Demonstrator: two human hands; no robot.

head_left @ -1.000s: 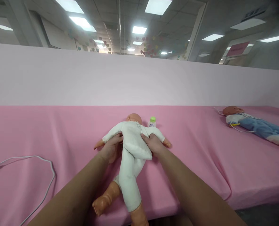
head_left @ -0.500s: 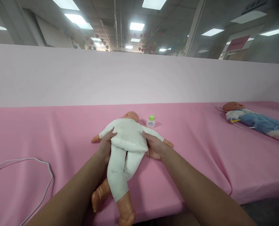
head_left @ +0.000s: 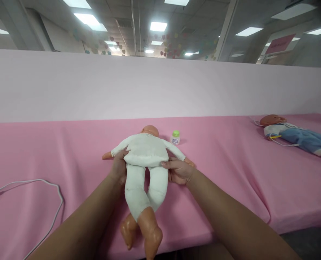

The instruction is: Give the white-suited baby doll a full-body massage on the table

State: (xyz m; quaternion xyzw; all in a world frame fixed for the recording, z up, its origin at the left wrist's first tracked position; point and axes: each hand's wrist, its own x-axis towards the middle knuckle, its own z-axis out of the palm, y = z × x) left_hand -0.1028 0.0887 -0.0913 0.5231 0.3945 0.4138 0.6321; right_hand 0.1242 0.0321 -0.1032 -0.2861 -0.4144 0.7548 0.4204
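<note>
A baby doll (head_left: 146, 150) with a white cloth body lies face down on the pink sheet (head_left: 220, 173), its head away from me and its bare lower legs crossed near the front edge. My left hand (head_left: 119, 168) grips the doll's left-hand side at the waist, thumb on top. On the other side, my right hand (head_left: 179, 170) holds the hip, thumb on the cloth and fingers partly hidden beneath. Just beyond the doll's right-hand arm stands a small clear bottle (head_left: 175, 138) with a green cap.
Another doll (head_left: 303, 135) in blue and white clothing lies at the far right, with thin white tubing on it. A grey cable (head_left: 58, 195) curves over the sheet at left. A low white wall (head_left: 149, 86) runs behind, with glass above it.
The doll's hips and legs have swung a little to the right, and its lower legs now cross. Both hands keep their hold at its sides. My view has shifted slightly.
</note>
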